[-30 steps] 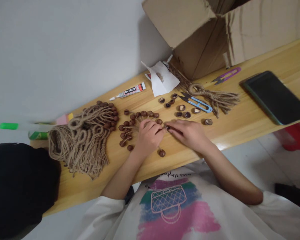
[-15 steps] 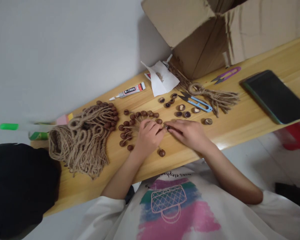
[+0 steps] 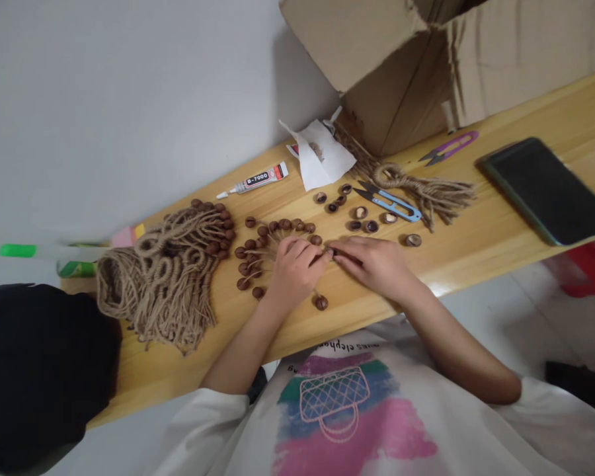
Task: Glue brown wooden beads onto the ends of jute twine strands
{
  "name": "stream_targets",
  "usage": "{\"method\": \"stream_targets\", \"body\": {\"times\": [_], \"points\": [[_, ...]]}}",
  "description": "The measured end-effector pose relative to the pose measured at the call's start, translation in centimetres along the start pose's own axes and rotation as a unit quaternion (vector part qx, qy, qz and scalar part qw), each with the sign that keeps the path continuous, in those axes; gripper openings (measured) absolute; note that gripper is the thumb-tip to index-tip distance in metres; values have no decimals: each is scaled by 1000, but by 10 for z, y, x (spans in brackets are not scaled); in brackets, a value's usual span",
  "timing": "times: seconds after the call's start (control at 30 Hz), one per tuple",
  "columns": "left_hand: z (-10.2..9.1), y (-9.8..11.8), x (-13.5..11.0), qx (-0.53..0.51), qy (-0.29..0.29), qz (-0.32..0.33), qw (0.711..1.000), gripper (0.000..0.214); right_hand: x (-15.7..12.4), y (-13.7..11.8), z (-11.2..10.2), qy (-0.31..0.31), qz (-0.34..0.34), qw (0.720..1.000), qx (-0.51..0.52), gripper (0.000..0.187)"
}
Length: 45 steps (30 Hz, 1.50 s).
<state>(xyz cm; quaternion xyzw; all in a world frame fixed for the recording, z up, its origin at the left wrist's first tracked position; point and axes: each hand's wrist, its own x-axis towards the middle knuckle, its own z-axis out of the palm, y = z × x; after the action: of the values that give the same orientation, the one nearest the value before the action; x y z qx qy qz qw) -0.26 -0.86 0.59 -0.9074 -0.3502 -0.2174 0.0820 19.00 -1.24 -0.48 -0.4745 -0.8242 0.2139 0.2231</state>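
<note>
My left hand (image 3: 295,270) and my right hand (image 3: 374,264) meet on the wooden table (image 3: 476,244), fingers curled and pinched together on a small brown nut shell (image 3: 330,252) between them. A loose shell on a cord (image 3: 320,303) lies just below my left hand. Several brown shells (image 3: 258,251) with jute cords are spread to the left of my left hand. More open shell halves (image 3: 361,213) lie just beyond my right hand.
A big bundle of jute cords with shells (image 3: 166,271) lies at the left. Blue snips (image 3: 391,203), purple snips (image 3: 449,147), a glue tube (image 3: 258,180), white paper (image 3: 322,158), a jute tassel (image 3: 426,192), a dark phone (image 3: 545,192) and a cardboard box (image 3: 416,59) sit behind.
</note>
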Motion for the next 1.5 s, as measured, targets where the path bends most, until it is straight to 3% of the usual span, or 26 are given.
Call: {"method": "stream_targets", "body": {"times": [0.77,1.5], "points": [[2,0,0,2,16,-1,1000,9,0,-2,-1,4,2,1000,1,24],[-4,-2,2,-16,-17,16,1000,16,1,-1,-2,-5,12,1000,7,26]]}}
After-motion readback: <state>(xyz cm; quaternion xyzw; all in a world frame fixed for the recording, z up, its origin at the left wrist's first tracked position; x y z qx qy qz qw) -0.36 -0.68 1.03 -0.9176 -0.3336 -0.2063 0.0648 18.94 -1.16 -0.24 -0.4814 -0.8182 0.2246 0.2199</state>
